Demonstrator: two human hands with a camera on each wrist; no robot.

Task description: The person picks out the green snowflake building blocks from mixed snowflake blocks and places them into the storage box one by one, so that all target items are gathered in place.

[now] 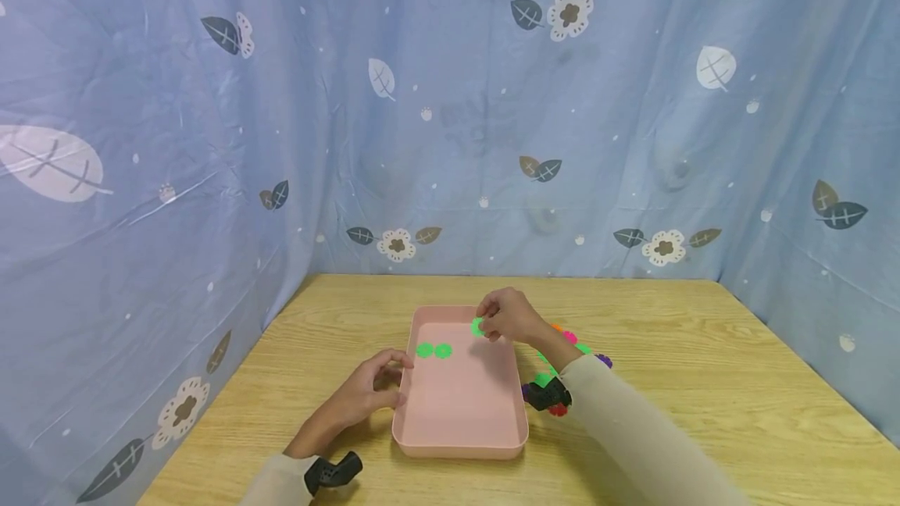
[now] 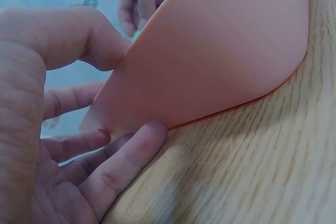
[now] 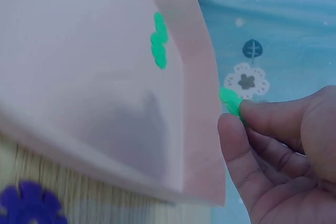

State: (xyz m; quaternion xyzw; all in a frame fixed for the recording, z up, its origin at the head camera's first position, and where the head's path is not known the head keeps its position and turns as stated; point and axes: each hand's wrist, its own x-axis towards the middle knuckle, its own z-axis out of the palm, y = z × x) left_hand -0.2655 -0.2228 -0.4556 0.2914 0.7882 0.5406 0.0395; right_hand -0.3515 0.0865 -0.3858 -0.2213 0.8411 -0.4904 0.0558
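Observation:
In the head view a pink tray (image 1: 460,412) lies on the table, with two green snowflake-shaped discs (image 1: 425,350) side by side on its floor near the left wall. My right hand (image 1: 509,316) is above the tray's far right corner, pinching another green disc (image 3: 230,99) between thumb and fingertip, as the right wrist view also shows. At the tray's left side my left hand (image 1: 369,389) touches the outer wall and rim. Its fingers (image 2: 139,148) are spread and loosely bent against that wall in the left wrist view.
Right of the tray, partly behind the right forearm, lies a pile of coloured discs (image 1: 570,338) in pink, green, orange, red and purple. One purple disc (image 3: 31,205) sits close to the tray. A blue patterned curtain (image 1: 485,100) hangs behind the wooden table (image 1: 668,381).

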